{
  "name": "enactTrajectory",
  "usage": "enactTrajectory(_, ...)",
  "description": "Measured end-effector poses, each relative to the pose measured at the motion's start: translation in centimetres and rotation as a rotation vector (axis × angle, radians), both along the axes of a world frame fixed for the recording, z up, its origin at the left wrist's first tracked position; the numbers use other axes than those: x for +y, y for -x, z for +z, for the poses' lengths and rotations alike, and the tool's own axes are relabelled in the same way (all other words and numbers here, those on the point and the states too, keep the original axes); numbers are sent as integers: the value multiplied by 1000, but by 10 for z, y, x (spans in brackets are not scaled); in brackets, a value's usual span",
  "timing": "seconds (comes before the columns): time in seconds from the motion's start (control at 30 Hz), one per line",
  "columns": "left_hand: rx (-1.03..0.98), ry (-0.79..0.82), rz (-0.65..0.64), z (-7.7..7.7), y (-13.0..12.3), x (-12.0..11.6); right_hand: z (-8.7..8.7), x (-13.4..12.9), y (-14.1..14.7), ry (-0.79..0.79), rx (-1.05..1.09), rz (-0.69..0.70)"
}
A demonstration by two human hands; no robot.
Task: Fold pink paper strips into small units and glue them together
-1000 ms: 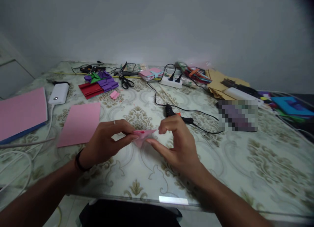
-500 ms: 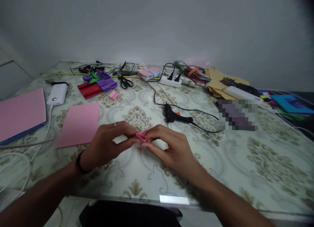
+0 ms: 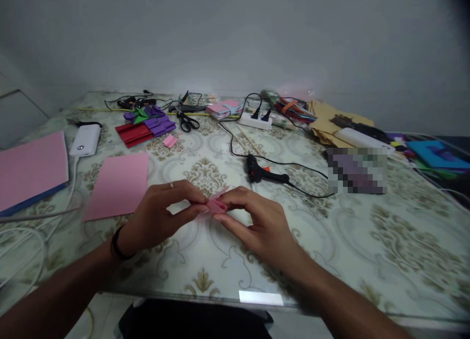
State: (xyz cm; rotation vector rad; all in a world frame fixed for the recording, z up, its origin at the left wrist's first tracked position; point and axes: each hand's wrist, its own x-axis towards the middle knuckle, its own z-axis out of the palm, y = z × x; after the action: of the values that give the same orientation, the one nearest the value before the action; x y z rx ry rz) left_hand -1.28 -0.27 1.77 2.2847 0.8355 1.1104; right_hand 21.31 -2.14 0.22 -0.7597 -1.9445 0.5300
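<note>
A small folded piece of pink paper is held between my two hands above the table's middle. My left hand pinches its left side with thumb and index finger. On the right side, my right hand grips it between thumb and fingers, which partly hide the folds. A flat pink sheet lies on the table beside my left hand. Beyond my right hand rests a black hot glue gun with its cord trailing right.
Folded red, purple and green papers lie at back left beside black-handled scissors. A white power strip sits near the wall. A white power bank and a pink sheet stack are left; a blurred-out object is right.
The pink paper has turned slightly between my fingers; its open loop now faces more to the right. Both hands have shifted only a little, and the things on the table stay put.
</note>
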Motion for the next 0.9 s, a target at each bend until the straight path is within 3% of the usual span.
enactTrajectory(0.4, -20, 100, -10, -2, 0, 0, -5, -3, 1, -97, 73, 1)
enactTrajectory(0.67, -92, 333, -65, -6, -6, -1, -8, -4, 3, -106, 125, -4)
enactTrajectory(0.9, -132, 584, -80, -15, -6, -2, -12, -2, 6, 44, 133, -41)
